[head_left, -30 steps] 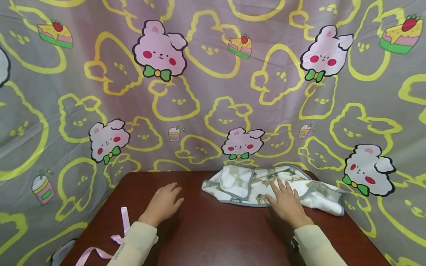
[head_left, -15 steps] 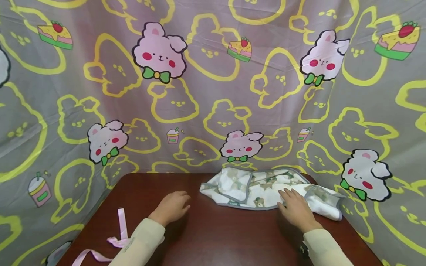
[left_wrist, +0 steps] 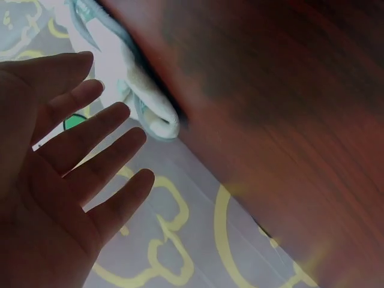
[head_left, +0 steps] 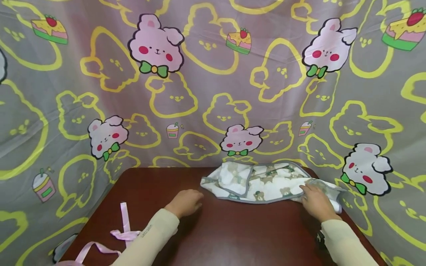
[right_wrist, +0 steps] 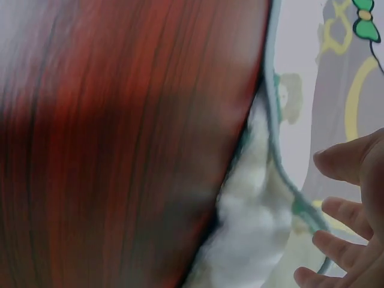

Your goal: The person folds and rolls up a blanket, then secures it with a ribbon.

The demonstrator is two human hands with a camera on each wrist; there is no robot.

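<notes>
A white bear-print cloth (head_left: 266,188) with grey edging lies partly folded along the far right of the table. My right hand (head_left: 317,203) is at the cloth's right end, over its near edge. Its fingers (right_wrist: 339,249) are extended and apart in the right wrist view, close to the grey edging; whether they touch the cloth I cannot tell. To the left of the cloth, my left hand (head_left: 185,203) hovers over the table and holds nothing. Its loosely spread fingers (left_wrist: 120,204) show in the left wrist view, with an end of the cloth beyond them.
A pink ribbon (head_left: 124,218) lies at the left of the brown table (head_left: 226,232), partly behind my left sleeve. A patterned curtain (head_left: 206,85) with rabbit drawings surrounds the table at the back and sides. A dark band (head_left: 320,240) is on my right wrist.
Both hands have moved to the right. My right hand has slid from the cloth's middle toward its right end. My left hand has come nearer the cloth's left end.
</notes>
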